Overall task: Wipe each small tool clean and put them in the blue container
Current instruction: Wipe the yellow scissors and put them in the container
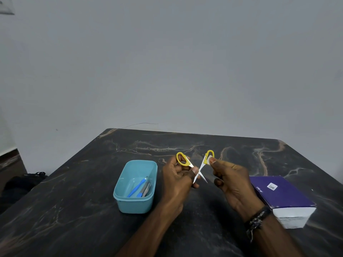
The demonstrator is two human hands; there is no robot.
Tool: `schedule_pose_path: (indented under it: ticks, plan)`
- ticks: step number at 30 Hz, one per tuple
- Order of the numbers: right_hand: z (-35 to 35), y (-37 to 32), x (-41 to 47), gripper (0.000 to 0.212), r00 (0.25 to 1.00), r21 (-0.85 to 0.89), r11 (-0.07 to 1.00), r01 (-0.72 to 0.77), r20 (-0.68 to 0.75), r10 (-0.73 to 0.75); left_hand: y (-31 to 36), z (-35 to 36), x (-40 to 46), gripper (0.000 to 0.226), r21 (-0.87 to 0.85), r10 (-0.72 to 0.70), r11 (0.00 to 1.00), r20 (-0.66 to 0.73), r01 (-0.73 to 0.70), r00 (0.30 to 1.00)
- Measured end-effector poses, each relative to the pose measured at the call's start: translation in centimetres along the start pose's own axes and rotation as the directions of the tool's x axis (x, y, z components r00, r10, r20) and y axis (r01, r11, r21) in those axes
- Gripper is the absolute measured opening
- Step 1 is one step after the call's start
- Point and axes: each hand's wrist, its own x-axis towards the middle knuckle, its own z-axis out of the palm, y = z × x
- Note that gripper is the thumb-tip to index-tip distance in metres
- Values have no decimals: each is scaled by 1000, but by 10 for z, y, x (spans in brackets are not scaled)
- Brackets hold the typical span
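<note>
Several tools [141,188] lie in the blue container [130,203]; beside it, left hand [178,179] and right hand [232,180] each pinch the scissors [199,168], spread open, not yet stowed.

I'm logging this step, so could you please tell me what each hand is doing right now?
Left hand: holding the scissors by one yellow handle.
Right hand: pinching the other handle; blades spread open.

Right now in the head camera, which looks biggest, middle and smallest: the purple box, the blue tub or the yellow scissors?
1. Purple box, though nearness to the camera may flatter it over the tub.
2. Blue tub, close behind.
3. Yellow scissors, clearly smallest.
</note>
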Motion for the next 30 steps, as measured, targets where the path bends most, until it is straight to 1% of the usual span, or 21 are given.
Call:
schedule_pose_path:
  ticks: [3,5,7,9,12,15,18,20,22,24,28,30]
  plan:
    - [1,-1,-1,13,999,-13,999,-34,10,34,1,0,0,26,6,-3,1000,-3,3,1000]
    - [0,-2,1,8,999,9,999,-38,-2,38,2,0,-1,26,25,-8,1000,10,8,1000]
    - [-3,-3,4,13,999,40,999,-11,-44,13,3,0,-2,25,39,-16,999,33,15,999]
    - [-5,-5,6,11,996,56,998,13,-91,-8,3,1,-4,24,48,-31,998,54,28,998]
    - [-5,-5,7,12,996,12,999,32,-79,-31,5,2,-4,24,22,-47,999,35,46,998]
    - [-3,-5,5,15,997,-16,999,36,-64,-37,10,2,-4,22,-90,-61,994,-35,57,998]
    - [-1,-5,4,14,997,-2,999,37,-69,-37,14,3,-5,16,-296,-128,950,-78,100,989]
    - [0,-6,3,13,997,-3,1000,27,-68,-28,16,2,-4,25,-407,-163,906,-85,115,983]
    - [2,-5,0,13,998,-2,1000,21,-58,-21,19,2,-3,34,-478,-172,871,-89,110,981]
    - [4,-4,-2,13,999,4,1000,15,-42,-15,21,2,-3,31,-493,-161,865,-95,94,982]
    - [6,-2,-7,12,999,-4,1000,-29,26,29,20,2,-4,23,-419,-135,906,-156,58,978]
    - [7,-2,-8,12,996,-20,999,-48,73,49,19,1,-3,19,-419,-133,907,-186,44,974]
